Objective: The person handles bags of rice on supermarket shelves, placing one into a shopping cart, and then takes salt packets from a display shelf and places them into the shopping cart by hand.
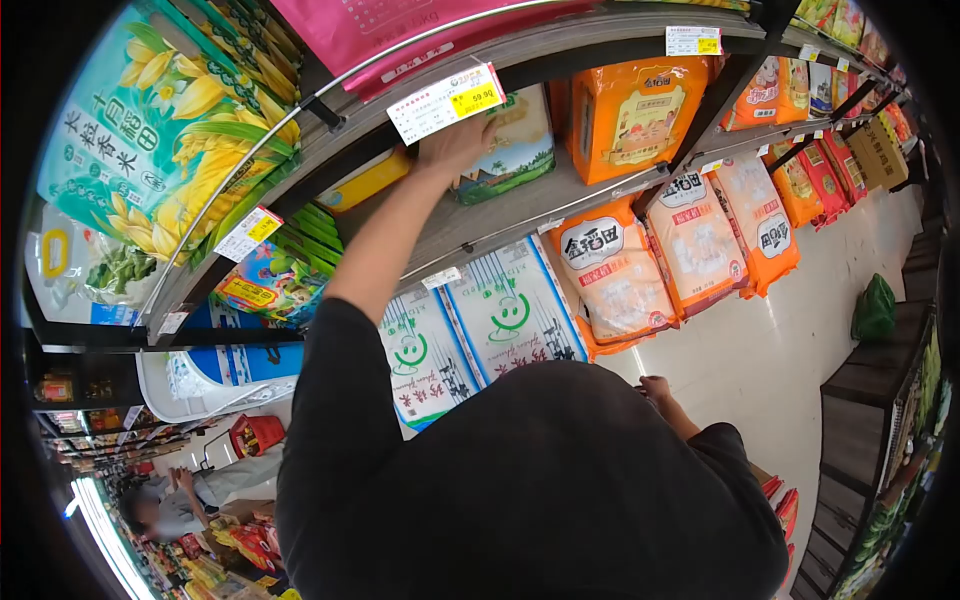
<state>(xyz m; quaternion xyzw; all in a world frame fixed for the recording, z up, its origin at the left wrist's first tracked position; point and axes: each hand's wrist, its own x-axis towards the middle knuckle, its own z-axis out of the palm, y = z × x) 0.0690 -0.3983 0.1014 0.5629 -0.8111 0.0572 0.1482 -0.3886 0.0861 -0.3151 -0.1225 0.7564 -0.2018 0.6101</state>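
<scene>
My left hand [452, 150] reaches into the middle shelf, against the near side of a rice package [515, 150] with a green landscape print. Its fingers look stretched out, but the white and yellow price tag [447, 103] partly covers them. A yellow package [368, 182] lies to the left of that hand. My right hand [657, 389] hangs low over the floor with its fingers curled in, and I see nothing in it. Nearest to it is an orange rice bag [615, 265] on the lower level.
White rice bags [510, 315] with green smiley prints lie below the shelf. An orange package [640, 115] stands on the shelf at right. At far left is a teal rice bag [120, 130]. A person [190, 490] is in the lower left aisle, near a red basket [257, 436].
</scene>
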